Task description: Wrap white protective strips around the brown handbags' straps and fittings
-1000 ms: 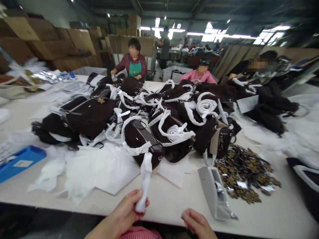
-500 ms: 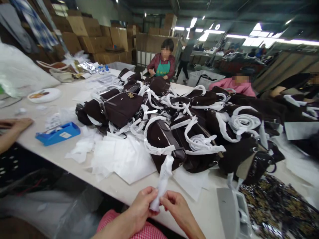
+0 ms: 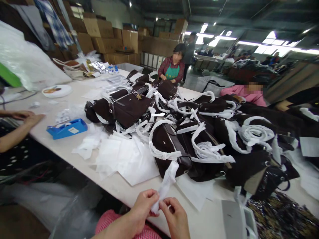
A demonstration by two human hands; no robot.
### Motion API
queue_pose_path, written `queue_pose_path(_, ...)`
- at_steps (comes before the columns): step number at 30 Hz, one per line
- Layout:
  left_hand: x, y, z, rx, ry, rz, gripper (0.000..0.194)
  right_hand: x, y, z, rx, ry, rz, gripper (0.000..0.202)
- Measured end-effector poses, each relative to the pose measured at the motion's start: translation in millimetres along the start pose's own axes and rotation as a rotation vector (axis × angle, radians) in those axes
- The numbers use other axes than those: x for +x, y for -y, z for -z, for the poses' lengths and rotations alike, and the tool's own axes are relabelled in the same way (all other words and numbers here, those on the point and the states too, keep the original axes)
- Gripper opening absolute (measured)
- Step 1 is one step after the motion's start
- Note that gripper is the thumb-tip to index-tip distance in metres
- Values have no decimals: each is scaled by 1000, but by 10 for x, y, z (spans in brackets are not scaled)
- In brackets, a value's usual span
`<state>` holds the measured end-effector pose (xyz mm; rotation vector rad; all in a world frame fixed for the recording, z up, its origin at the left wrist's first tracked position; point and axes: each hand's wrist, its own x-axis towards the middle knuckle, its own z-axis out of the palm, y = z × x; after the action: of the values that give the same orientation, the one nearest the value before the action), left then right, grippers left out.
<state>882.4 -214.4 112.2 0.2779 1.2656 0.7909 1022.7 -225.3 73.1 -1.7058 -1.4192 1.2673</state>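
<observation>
Near the table's front edge, a strip wrapped in white tissue paper (image 3: pixel 168 180) slants away from me, its lower end between my hands. My left hand (image 3: pixel 144 205) is closed on that wrapped strip, thumb on top. The thumb and fingers of my right hand (image 3: pixel 171 209) pinch its lower right edge. What lies inside the paper is hidden. Just beyond the strip's far end sits a dark brown bag (image 3: pixel 163 141) with a paper-wrapped handle. White tissue sheets (image 3: pixel 134 162) lie to the left of the strip.
More dark bags (image 3: pixel 129 108) are heaped across the table. A blue tape dispenser (image 3: pixel 68 130) stands at left, a grey-white dispenser (image 3: pixel 234 215) at right, beside a pile of wrapped metal charms (image 3: pixel 281 215). A co-worker's hands (image 3: pixel 27 118) rest at the left edge; other people sit across.
The whole view has shifted, so the table's things appear farther right. Both hands still hold the wrapped strip; my right hand has turned more upright, its fingers curled at the paper's edge.
</observation>
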Motion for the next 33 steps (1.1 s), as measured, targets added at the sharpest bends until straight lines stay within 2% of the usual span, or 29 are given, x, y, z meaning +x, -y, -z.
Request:
queue_pose_path(2, 28, 20, 15, 47, -13, -15, 53, 7, -38, -18, 116, 77, -50, 33)
queue_pose_path(6, 72, 45, 44, 137, -37, -148, 49, 35, -99, -45, 353, 240, -193, 37)
queue_pose_path(9, 79, 46, 70, 152, 2, -177, 47, 44, -131, -113, 561, 259, -312, 42)
queue_pose_path(12, 68, 55, 93, 101, 4, -181, 42, 42, -135, -199, 839, 296, -340, 43)
queue_pose_path(14, 67, 74, 97, 56, -11, -177, 47, 44, -128, -241, 930, 312, -345, 42)
queue_pose_path(17, 74, 107, 86, -10, -29, -142, 78, 56, -113, -265, 960, 317, -342, 38)
queue_pose_path(18, 72, 113, 82, -32, -28, -129, 82, 61, -104, -265, 960, 321, -339, 37)
queue_pose_path(19, 67, 114, 81, -53, -26, -125, 80, 66, -92, -261, 956, 324, -337, 37)
queue_pose_path(21, 42, 98, 98, -75, 8, -119, 62, 71, -59, -249, 937, 328, -341, 38)
queue_pose_path(23, 12, 62, 154, -80, 107, -71, 50, 67, -20, -231, 913, 344, -355, 37)
queue_pose_path(24, 1, 41, 197, -77, 164, -31, 51, 61, -4, -221, 904, 353, -355, 37)
queue_pose_path(26, 3, 0, 297, -65, 269, 74, 67, 44, 11, -203, 893, 374, -350, 34)
queue_pose_path(28, 43, -31, 379, -36, 298, 137, 80, 23, 3, -189, 885, 359, -328, 31)
queue_pose_path(30, 112, -57, 408, 3, 286, 125, 82, 2, -17, -180, 876, 299, -295, 33)
queue_pose_path(33, 221, -102, 337, -28, 323, 87, 73, -34, -22, -151, 872, 200, -274, 39)
